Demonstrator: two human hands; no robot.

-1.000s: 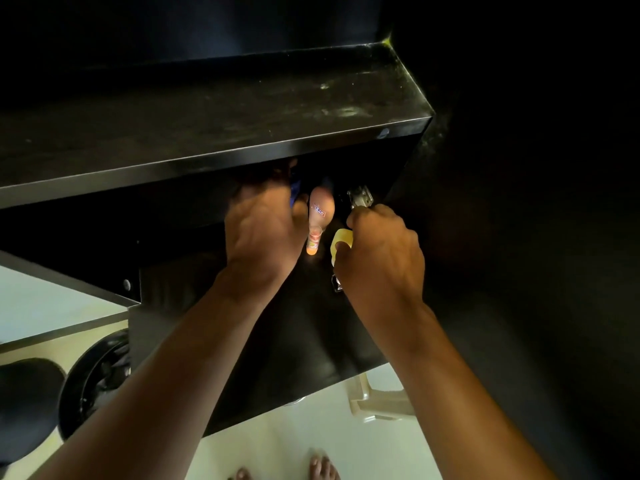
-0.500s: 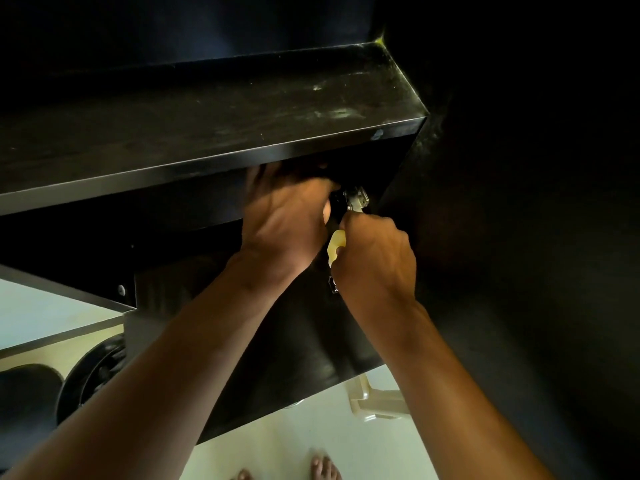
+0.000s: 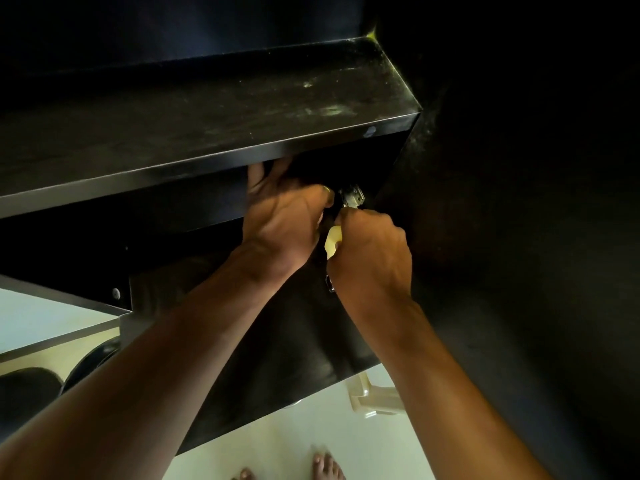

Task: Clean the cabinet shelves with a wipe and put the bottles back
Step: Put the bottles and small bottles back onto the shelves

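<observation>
The black cabinet's upper shelf (image 3: 207,109) crosses the view, with pale dusty smears near its right end. My left hand (image 3: 284,216) reaches under that shelf into the lower compartment. Its fingers are hidden in the dark, and no bottle shows in it. Right beside it, my right hand (image 3: 372,252) is a closed fist around a pale yellow object (image 3: 333,242), which sticks out on the thumb side. No wipe can be made out.
A metal hinge (image 3: 351,197) sits on the cabinet's right wall (image 3: 485,202) just above my right hand. The lower black shelf board (image 3: 294,341) lies under my forearms. Below are pale floor (image 3: 311,434), my bare toes (image 3: 325,465), a white plastic stool (image 3: 374,396) and a round black item (image 3: 93,362).
My left hand pushed deeper under the shelf. The small orange-capped bottle it held a second ago is out of sight. My right hand stayed put, still gripping the yellow object.
</observation>
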